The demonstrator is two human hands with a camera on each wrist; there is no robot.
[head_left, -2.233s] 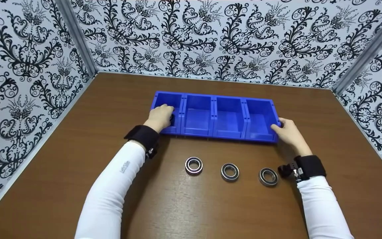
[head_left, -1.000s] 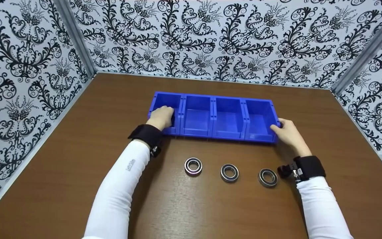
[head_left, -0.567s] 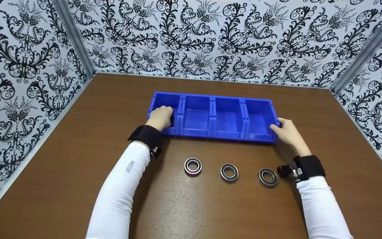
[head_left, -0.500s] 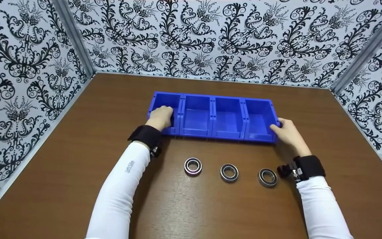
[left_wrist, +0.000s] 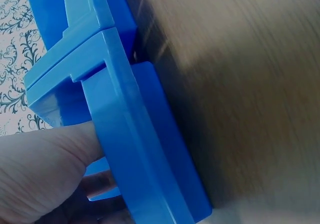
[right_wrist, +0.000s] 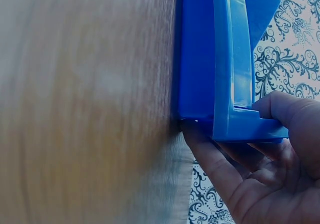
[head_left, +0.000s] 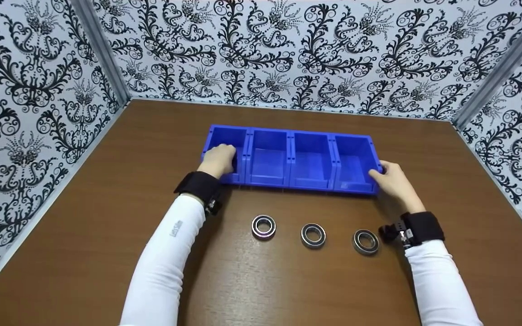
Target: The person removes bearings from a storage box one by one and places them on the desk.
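A row of blue joined bins point(head_left: 270, 165) stands on the brown table. My left hand point(head_left: 219, 159) reaches into the leftmost bin, its fingers bent down behind the front wall. In the left wrist view that hand point(left_wrist: 45, 169) sits beside the bin's front lip point(left_wrist: 125, 129), fingertips hidden; whether they hold anything cannot be told. My right hand point(head_left: 394, 181) grips the right end of the row. The right wrist view shows this hand point(right_wrist: 270, 179) with thumb on the rim and fingers beneath the bin point(right_wrist: 232, 83). Three ring-shaped bearings point(head_left: 263, 227) lie in front.
The middle bearing point(head_left: 313, 236) and the right one point(head_left: 366, 242) lie on the table point(head_left: 288, 290), the latter close to the right wrist camera point(head_left: 390, 233). Patterned panels point(head_left: 288, 54) close off the back and sides.
My left hand and forearm have shifted slightly since the earliest frame, with the forearm swung a little to the right. The right hand, the bins and the bearings look still.
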